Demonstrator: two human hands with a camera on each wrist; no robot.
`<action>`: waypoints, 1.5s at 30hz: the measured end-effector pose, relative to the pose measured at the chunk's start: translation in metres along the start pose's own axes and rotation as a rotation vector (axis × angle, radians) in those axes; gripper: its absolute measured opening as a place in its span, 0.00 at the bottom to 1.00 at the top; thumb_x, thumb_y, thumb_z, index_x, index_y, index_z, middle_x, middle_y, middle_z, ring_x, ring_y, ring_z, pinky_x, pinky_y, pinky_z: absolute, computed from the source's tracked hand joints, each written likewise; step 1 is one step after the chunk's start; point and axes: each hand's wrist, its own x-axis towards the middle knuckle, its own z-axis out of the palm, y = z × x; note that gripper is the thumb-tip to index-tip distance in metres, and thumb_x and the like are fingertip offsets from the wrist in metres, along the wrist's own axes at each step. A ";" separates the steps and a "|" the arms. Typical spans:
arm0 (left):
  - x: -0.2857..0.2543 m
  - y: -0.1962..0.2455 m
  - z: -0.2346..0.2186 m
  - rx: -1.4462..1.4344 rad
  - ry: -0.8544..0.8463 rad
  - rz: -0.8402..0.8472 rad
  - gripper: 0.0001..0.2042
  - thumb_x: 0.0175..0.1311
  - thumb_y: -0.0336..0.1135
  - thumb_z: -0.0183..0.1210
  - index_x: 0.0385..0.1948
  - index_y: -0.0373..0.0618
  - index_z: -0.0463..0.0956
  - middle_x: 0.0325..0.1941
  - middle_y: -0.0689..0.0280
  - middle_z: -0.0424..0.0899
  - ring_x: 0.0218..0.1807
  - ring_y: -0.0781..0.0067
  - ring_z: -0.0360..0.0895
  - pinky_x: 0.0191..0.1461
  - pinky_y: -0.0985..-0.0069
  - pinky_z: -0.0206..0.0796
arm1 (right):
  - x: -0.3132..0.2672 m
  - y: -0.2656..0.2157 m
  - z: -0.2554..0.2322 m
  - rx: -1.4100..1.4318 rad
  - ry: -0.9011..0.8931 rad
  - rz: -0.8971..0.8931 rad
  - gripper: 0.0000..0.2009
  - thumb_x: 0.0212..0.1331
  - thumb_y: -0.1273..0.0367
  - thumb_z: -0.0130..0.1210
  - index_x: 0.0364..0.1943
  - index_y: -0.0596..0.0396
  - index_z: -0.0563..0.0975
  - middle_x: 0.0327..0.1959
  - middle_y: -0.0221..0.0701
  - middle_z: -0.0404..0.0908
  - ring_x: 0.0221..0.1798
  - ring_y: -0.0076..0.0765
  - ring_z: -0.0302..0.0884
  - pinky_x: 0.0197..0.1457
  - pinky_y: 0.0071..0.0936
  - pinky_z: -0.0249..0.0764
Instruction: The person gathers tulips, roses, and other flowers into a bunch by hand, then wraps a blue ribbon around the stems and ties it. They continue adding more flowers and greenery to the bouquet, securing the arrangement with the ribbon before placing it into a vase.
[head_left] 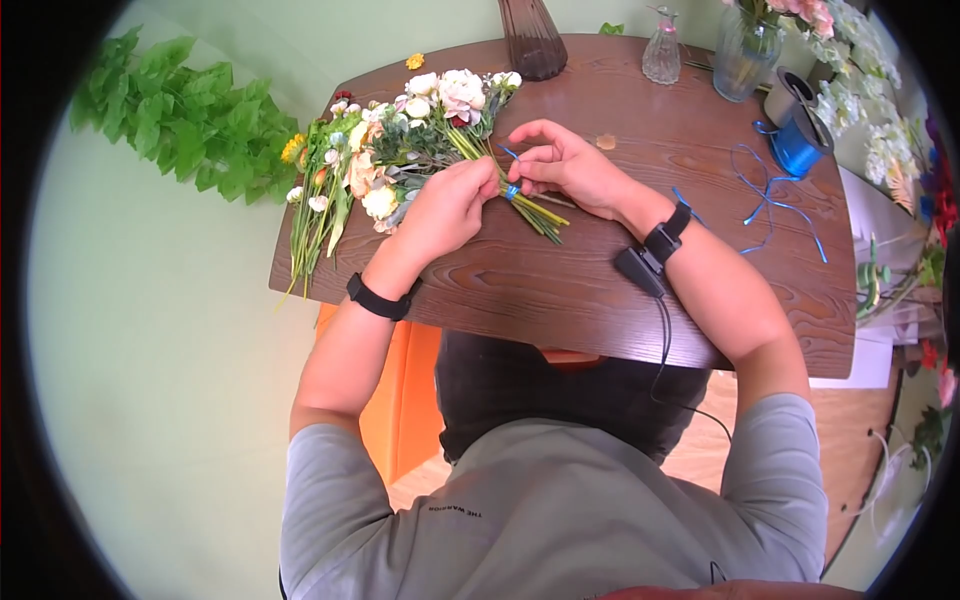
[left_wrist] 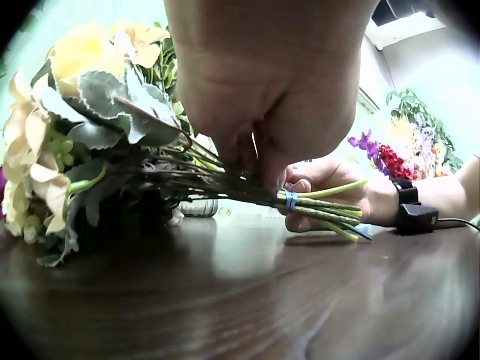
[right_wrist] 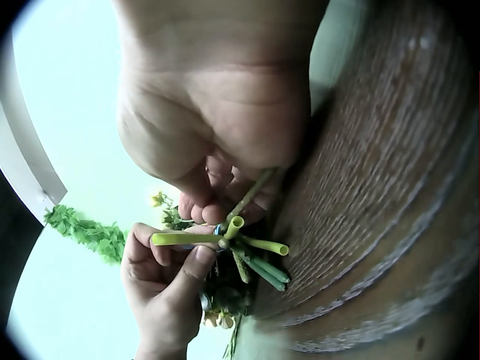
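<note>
A bouquet of artificial flowers (head_left: 462, 95) lies on the table with its stems (head_left: 540, 215) pointing toward the front right. My left hand (head_left: 450, 205) grips the stem bundle just on the blossom side of a blue ribbon (left_wrist: 290, 199) wound round it. At that binding, the thumb and fingertips of my right hand (head_left: 575, 175) pinch the ribbon, and a short blue end sticks up by the index finger. In the right wrist view the cut stem ends (right_wrist: 236, 223) fan out below the right palm, and the left thumb presses against the bundle.
Loose flowers (head_left: 318, 200) lie along the table's left edge. At the right stand a blue ribbon spool (head_left: 800, 140) and a loose ribbon length (head_left: 768, 198). A brown vase (head_left: 533, 45), a small glass bottle (head_left: 662, 50) and a clear vase (head_left: 745, 60) line the back.
</note>
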 end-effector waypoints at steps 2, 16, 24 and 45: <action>0.009 0.005 -0.010 -0.005 -0.064 0.019 0.09 0.61 0.16 0.56 0.31 0.39 0.65 0.29 0.53 0.78 0.35 0.46 0.80 0.38 0.61 0.72 | 0.002 0.001 0.000 -0.021 -0.005 0.023 0.05 0.73 0.73 0.57 0.46 0.59 0.81 0.42 0.29 0.87 0.41 0.21 0.82 0.47 0.20 0.79; 0.083 0.014 -0.029 -0.025 -0.400 0.059 0.14 0.58 0.18 0.62 0.29 0.41 0.62 0.23 0.51 0.70 0.28 0.46 0.66 0.32 0.59 0.60 | 0.010 0.018 -0.011 0.113 0.121 0.056 0.03 0.71 0.73 0.59 0.43 0.54 0.81 0.37 0.23 0.83 0.33 0.14 0.75 0.37 0.15 0.75; 0.057 0.013 -0.019 0.029 -0.252 0.084 0.09 0.59 0.16 0.56 0.29 0.39 0.65 0.27 0.50 0.77 0.36 0.43 0.80 0.37 0.61 0.71 | 0.005 0.010 -0.003 -0.057 0.136 0.060 0.04 0.70 0.71 0.61 0.42 0.56 0.82 0.34 0.24 0.83 0.33 0.14 0.76 0.36 0.15 0.74; 0.012 -0.004 -0.002 -0.035 -0.004 0.018 0.10 0.56 0.13 0.61 0.28 0.38 0.69 0.29 0.59 0.79 0.35 0.59 0.81 0.42 0.66 0.76 | 0.004 0.014 0.001 -0.247 0.050 0.059 0.07 0.66 0.73 0.64 0.44 0.61 0.85 0.37 0.27 0.86 0.37 0.19 0.81 0.43 0.19 0.79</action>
